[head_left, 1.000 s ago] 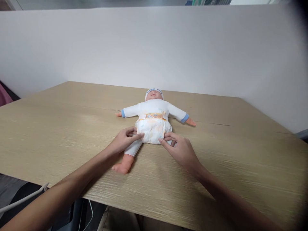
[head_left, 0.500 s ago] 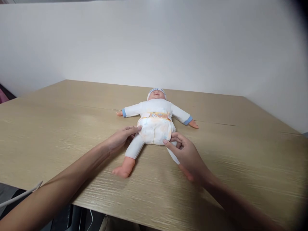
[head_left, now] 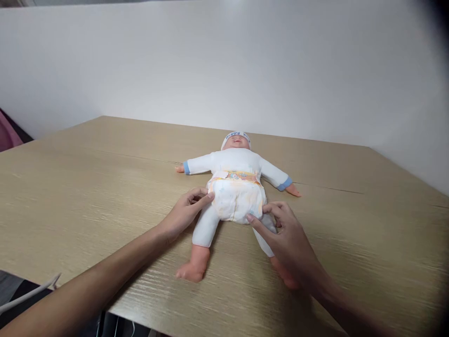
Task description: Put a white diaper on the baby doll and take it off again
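Mid-frame I see the doll (head_left: 236,161) lying in a diaper (head_left: 235,199), left hand (head_left: 185,213) pinching one edge, fingertips nearly together, right hand (head_left: 290,234) half-curled at the other, its hold hard to tell.

Left grip (head_left: 184,211), right grip (head_left: 289,238) on diaper (head_left: 238,201)

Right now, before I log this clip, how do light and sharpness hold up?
Head view: pale sheen on the table, to the doll's left in the picture; head view: dark shadow below the right hand; head view: blackened upper-right corner; head view: fine print on the diaper too soft to make out.
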A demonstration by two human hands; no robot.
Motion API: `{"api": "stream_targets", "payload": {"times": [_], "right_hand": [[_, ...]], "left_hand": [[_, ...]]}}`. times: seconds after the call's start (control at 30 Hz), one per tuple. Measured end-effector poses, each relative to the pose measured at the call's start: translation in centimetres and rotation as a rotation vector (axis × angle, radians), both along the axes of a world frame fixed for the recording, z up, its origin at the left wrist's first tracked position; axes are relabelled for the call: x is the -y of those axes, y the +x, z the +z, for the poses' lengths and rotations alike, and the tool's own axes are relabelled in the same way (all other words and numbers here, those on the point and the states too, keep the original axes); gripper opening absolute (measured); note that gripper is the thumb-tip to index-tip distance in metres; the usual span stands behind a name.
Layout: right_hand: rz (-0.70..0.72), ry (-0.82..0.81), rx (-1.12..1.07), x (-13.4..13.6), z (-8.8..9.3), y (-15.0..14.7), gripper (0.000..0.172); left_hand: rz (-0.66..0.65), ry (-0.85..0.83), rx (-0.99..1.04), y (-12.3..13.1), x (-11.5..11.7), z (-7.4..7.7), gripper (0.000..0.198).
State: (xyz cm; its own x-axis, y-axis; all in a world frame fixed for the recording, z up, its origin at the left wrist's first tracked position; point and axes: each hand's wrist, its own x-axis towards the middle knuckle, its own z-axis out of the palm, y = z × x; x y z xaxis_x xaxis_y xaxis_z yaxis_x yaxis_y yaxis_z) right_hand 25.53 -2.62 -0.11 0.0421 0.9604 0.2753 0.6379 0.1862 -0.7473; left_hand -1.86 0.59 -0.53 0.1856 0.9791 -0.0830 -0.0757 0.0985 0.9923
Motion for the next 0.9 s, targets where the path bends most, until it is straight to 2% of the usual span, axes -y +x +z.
{"api": "stream_targets", "payload": {"times": [0.13, 0.3, 0.43, 0.5, 0.57, 0.63, 0.73, 0.8, 0.9], "right_hand": [[0.026, -0.023, 0.016, -0.2, 0.4, 0.4, 0.053], [-0.004, 0.162, 0.120, -0.9, 0.6, 1.4, 0.040], [-0.082, 0.370, 0.182, -4.7, -0.5, 4.2, 0.035], [-0.128, 0.504, 0.279, -7.3, -1.2, 6.0, 0.031], [-0.146, 0.575, 0.388, -9.7, -2.0, 7.6, 0.034], [-0.093, 0.558, 0.453, -11.6, -2.9, 8.8, 0.047], [-0.034, 0.441, 0.454, -13.0, -4.0, 10.0, 0.068], [-0.057, 0.371, 0.438, -13.3, -4.5, 10.3, 0.076], [-0.078, 0.299, 0.404, -13.1, -4.5, 9.9, 0.072]], "left_hand": [[0.028, 0.135, -0.137, -0.3, -0.5, -0.9, 0.052], [0.097, 0.361, -0.366, -0.7, -1.4, -1.2, 0.036], [0.190, 0.619, -0.544, -1.4, -3.4, -1.1, 0.025], [0.285, 0.780, -0.698, -2.0, -5.3, -1.3, 0.023], [0.355, 0.882, -0.859, -2.8, -7.6, -1.9, 0.028], [0.371, 0.905, -0.995, -3.5, -10.0, -2.8, 0.045], [0.369, 0.804, -1.110, -4.3, -12.6, -3.9, 0.075], [0.372, 0.720, -1.175, -4.4, -13.2, -4.1, 0.078], [0.353, 0.666, -1.320, -3.7, -12.8, -3.5, 0.066]]}}
